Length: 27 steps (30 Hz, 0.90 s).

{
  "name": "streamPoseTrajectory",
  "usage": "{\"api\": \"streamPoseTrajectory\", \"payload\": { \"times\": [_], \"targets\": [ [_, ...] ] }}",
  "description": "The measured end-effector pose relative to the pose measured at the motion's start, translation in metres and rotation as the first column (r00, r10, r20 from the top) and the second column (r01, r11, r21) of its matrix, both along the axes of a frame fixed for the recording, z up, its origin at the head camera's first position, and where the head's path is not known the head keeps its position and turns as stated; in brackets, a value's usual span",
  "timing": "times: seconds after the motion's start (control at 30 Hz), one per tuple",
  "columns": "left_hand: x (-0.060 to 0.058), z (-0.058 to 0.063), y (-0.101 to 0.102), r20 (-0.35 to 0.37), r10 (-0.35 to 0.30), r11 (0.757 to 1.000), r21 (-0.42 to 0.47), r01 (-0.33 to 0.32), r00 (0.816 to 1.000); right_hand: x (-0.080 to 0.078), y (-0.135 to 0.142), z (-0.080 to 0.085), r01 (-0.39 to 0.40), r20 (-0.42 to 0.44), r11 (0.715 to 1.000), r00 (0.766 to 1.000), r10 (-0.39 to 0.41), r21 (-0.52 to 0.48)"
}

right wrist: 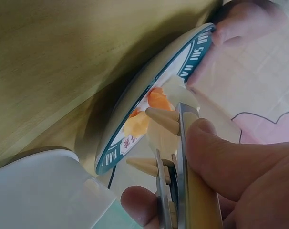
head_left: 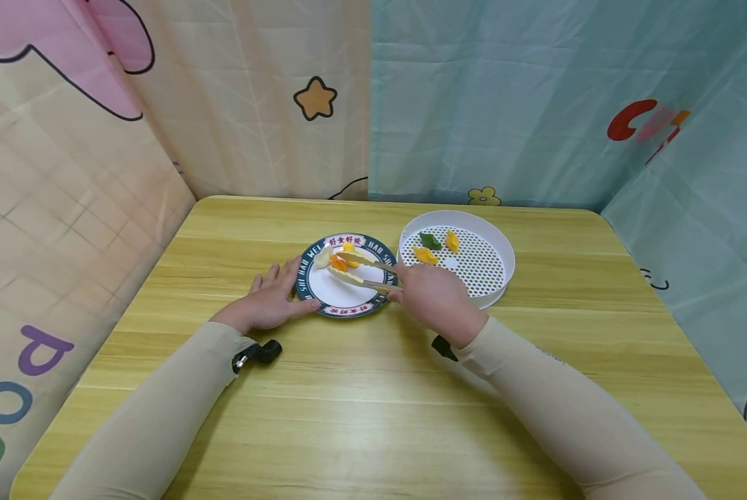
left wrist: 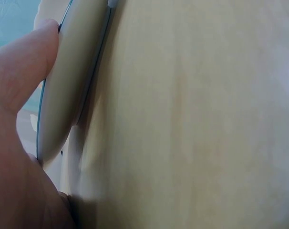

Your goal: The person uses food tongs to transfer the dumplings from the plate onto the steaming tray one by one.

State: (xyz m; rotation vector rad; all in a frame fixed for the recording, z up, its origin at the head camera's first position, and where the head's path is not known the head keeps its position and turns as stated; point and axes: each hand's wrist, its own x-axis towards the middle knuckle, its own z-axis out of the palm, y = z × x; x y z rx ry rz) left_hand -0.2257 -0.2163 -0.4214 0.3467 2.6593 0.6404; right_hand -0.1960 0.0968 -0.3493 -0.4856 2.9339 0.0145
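Observation:
A round plate (head_left: pixel 346 294) with a dark green lettered rim lies on the table. My left hand (head_left: pixel 272 298) touches its left edge, fingers spread and thumb on the rim; the left wrist view shows the thumb (left wrist: pixel 32 62) against it. My right hand (head_left: pixel 439 298) grips tongs (head_left: pixel 382 285) with pale tips over the plate. Between the parted tips lies an orange dumpling-shaped piece (head_left: pixel 339 263); whether they squeeze it I cannot tell. Beside it sit a white piece (head_left: pixel 323 257) and a yellow piece (head_left: pixel 348 247), partly hidden by the tongs.
A white round basket (head_left: pixel 505 260) with a perforated bottom stands close to the plate's right. It holds a green piece (head_left: pixel 430 241) and two yellow pieces, one near the middle (head_left: pixel 452 241). The wooden table (head_left: pixel 361 410) meets printed curtains (head_left: pixel 511 104) at the back and sides.

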Motion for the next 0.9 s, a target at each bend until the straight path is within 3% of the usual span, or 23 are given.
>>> {"api": "streamPoseTrajectory", "payload": {
  "times": [0.9],
  "targets": [
    [-0.0008, 0.0004, -0.0001, 0.003, -0.005, 1.0, 0.0, 0.005, 1.0, 0.0026, 0.0063, -0.0049, -0.08, -0.071, 0.996, 0.994, 0.083, 0.041]
  ]
}}
